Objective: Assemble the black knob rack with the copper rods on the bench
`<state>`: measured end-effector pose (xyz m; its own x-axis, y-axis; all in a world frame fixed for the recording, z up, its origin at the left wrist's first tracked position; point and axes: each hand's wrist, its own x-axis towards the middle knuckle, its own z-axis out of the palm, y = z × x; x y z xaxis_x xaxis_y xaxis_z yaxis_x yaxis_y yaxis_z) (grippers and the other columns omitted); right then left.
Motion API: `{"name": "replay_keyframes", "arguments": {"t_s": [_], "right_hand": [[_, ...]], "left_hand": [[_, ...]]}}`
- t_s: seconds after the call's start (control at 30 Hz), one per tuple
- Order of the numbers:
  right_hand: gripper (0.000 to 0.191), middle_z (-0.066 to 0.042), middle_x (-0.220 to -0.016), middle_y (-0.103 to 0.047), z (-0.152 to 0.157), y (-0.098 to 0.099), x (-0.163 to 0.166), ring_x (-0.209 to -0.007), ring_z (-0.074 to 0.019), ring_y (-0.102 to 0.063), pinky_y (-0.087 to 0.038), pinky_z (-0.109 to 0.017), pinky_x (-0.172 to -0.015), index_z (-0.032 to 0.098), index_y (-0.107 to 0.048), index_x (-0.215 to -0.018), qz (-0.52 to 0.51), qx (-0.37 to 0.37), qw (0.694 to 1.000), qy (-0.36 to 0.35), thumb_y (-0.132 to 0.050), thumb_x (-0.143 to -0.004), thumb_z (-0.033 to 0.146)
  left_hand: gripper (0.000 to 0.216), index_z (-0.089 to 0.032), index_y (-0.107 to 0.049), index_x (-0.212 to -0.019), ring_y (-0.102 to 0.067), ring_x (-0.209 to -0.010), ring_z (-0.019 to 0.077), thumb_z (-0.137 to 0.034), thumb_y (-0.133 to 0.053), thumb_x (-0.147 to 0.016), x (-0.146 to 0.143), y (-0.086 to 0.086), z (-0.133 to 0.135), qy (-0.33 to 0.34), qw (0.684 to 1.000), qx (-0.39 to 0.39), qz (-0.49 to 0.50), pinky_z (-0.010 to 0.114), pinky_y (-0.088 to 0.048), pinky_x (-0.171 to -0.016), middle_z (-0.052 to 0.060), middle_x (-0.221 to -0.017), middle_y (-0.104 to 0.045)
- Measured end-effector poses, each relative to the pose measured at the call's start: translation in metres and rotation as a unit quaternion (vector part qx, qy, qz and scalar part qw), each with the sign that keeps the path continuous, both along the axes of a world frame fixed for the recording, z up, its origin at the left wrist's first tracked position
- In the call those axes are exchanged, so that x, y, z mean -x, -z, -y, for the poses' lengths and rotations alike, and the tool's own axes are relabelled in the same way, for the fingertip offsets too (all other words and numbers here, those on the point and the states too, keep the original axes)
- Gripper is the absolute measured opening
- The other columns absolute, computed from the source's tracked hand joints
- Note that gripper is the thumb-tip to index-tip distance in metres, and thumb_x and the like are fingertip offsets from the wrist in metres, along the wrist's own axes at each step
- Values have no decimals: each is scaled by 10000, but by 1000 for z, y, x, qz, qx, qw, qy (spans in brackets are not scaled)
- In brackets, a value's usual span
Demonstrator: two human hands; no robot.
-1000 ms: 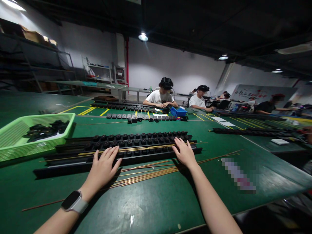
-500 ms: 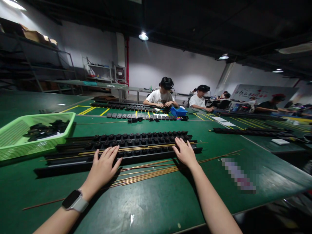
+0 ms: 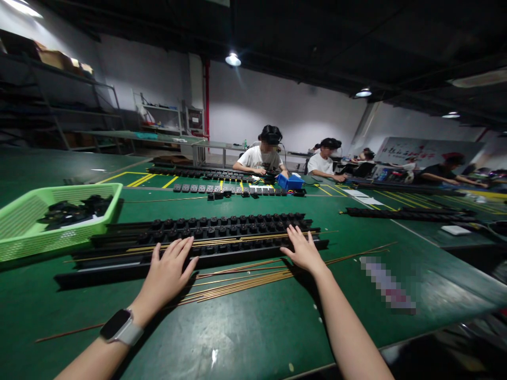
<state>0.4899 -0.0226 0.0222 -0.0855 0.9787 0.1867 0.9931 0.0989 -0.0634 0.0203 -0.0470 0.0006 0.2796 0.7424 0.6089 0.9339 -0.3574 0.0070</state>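
Several long black rails [image 3: 253,230] lie side by side on the green table, with rows of round black parts set along them. Thin brass rods [image 3: 222,242] rest lengthwise on the nearer rails. My left hand [image 3: 168,268], fingers spread, lies over the left part of the rods and the front rail. Near the right end, my right hand [image 3: 304,250] is also spread, its fingertips at the rods. Neither hand is closed around anything. More loose brass rods [image 3: 241,288] lie on the table between my forearms, partly hidden by my left wrist.
To the left stands a green plastic basket [image 3: 113,211] holding black parts. Across the table are rows of black blocks [image 3: 198,188], a blue bin [image 3: 290,182] and seated people. Another black rail [image 3: 407,213] and a white box [image 3: 455,230] lie to the right.
My right hand has shifted slightly right and nearer to me along the rails. The left hand stays in place. Across the table, a co-worker's hand has moved toward the blue bin.
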Motion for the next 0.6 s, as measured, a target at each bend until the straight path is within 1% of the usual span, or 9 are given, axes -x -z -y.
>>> {"name": "replay_keyframes", "arguments": {"t_s": [0.1, 0.2, 0.27, 0.37, 0.47, 0.6], "right_hand": [[899, -80, -1825, -133, 0, 2, -4, -1697, -290, -62, -16, -655, -1342, 235, -133, -1760, 12, -4, 1000, 0, -568, -985, 372], [978, -74, -1829, -124, 0, 5, -8, -1697, -282, -60, -25, -670, -1335, 247, -104, -1762, 23, -15, 1000, -3, -534, -888, 172], [1044, -74, -1829, -130, 0, 7, -10, -1695, -277, -82, -38, -675, -1335, 246, -86, -1763, 27, -15, 1000, -6, -506, -820, 90], [1078, -84, -1825, -149, -2, 8, -13, -1694, -282, -91, -41, -690, -1331, 233, -70, -1765, 27, -35, 999, 7, -475, -785, 38], [1098, -83, -1817, -193, -4, 10, -16, -1687, -281, -135, -58, -699, -1329, 230, -99, -1763, 27, -31, 999, 21, -457, -751, 0], [1089, -77, -1822, -168, -5, 12, -19, -1690, -280, -123, -71, -703, -1331, 213, -126, -1761, 25, -40, 998, 45, -439, -743, -16]], "left_hand": [[614, -215, -460, -1637, -541, -1470, 354, -467, -433, -1077, 0, 0, 0, -2, 1000, 3, -1, 684, -171, -1304, 152, -1587, -606], [610, -218, -461, -1635, -535, -1475, 353, -469, -427, -1080, 0, -1, 1, -1, 1000, 3, -3, 676, -170, -1306, 150, -1591, -603], [610, -222, -461, -1635, -534, -1476, 357, -470, -426, -1079, -1, -1, 1, -1, 1000, 2, -3, 678, -170, -1305, 148, -1591, -603], [608, -236, -458, -1639, -537, -1474, 355, -468, -426, -1077, -1, 0, 0, -1, 1000, 2, 0, 674, -169, -1308, 145, -1586, -608], [608, -233, -460, -1637, -538, -1475, 351, -465, -427, -1077, -1, -1, 1, -2, 1000, 3, 0, 669, -168, -1310, 146, -1586, -609], [606, -233, -463, -1636, -543, -1473, 354, -456, -431, -1073, -1, -1, 1, -4, 1000, 4, -1, 676, -173, -1306, 145, -1583, -612]]}}
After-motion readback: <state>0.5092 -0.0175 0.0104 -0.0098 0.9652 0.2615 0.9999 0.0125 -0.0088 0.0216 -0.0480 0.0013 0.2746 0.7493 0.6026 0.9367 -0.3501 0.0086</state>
